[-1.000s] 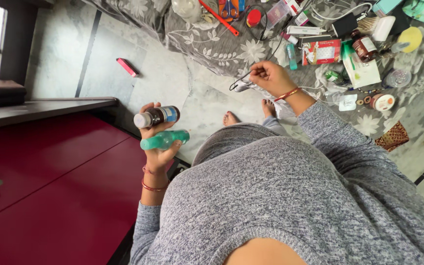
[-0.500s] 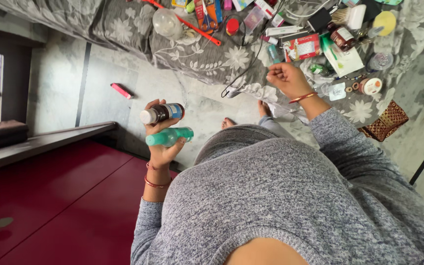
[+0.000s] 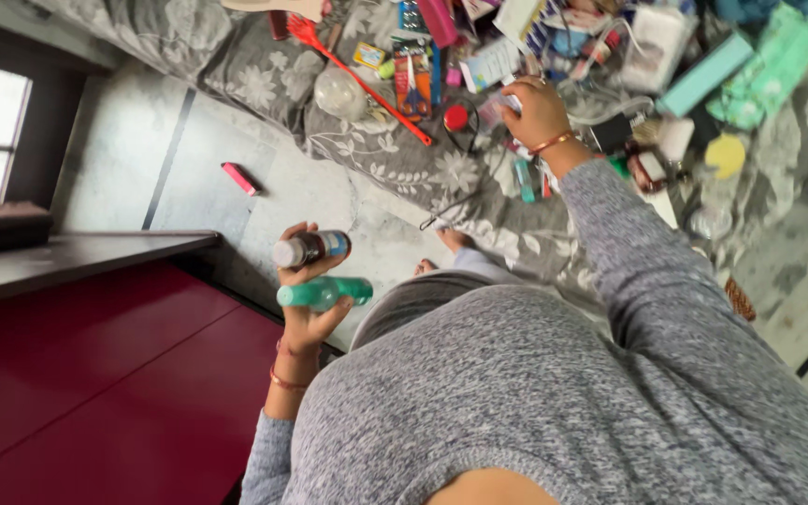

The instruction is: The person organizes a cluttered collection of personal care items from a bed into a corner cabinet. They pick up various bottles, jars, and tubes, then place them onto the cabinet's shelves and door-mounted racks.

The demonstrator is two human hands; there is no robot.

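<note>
A person's left hand (image 3: 306,304) gripped two small bottles at once, a brown one (image 3: 310,249) stacked above a green one (image 3: 324,293), fingers wrapped around their middles. Both looked light, rigid and probably smooth-sided, best held around the body. The right hand (image 3: 537,110) reached into clutter on the bed (image 3: 395,159), fingers curled; what they closed on could not be told.

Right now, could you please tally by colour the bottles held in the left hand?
Dark brown bottle with white cap: 1
Green translucent bottle: 1
Total: 2, both in the left hand, brown one above the green.
</note>
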